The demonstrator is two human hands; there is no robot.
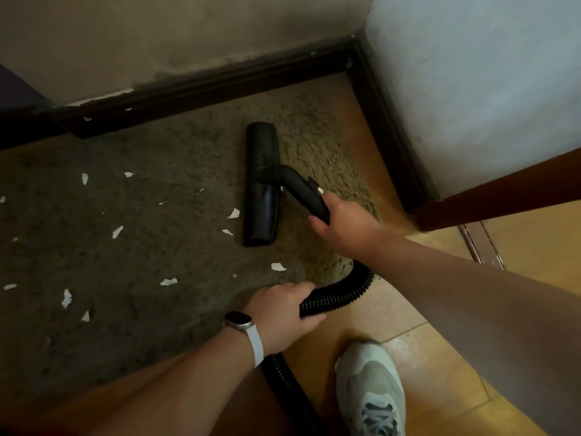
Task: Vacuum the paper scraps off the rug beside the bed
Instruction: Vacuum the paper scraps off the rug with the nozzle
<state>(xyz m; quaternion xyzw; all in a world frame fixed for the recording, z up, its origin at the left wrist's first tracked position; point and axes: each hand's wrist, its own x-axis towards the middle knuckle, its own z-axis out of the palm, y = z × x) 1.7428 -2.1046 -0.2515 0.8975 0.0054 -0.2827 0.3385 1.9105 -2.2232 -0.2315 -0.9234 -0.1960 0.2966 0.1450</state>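
Note:
A black vacuum floor head (261,184) lies flat on the brown shaggy rug (151,247), near the rug's right end. My right hand (342,221) grips the black wand (301,191) just behind the head. My left hand (283,313), with a white watch on the wrist, is closed around the ribbed black hose (339,294), which curves between the two hands. Several white paper scraps (233,213) are scattered on the rug left of and in front of the head, with more at the far left (66,298).
A dark baseboard (204,89) runs along the wall behind the rug and turns at the corner on the right. A brown wooden door edge (503,196) juts in at right. My shoe (371,391) stands on the wooden floor (408,325).

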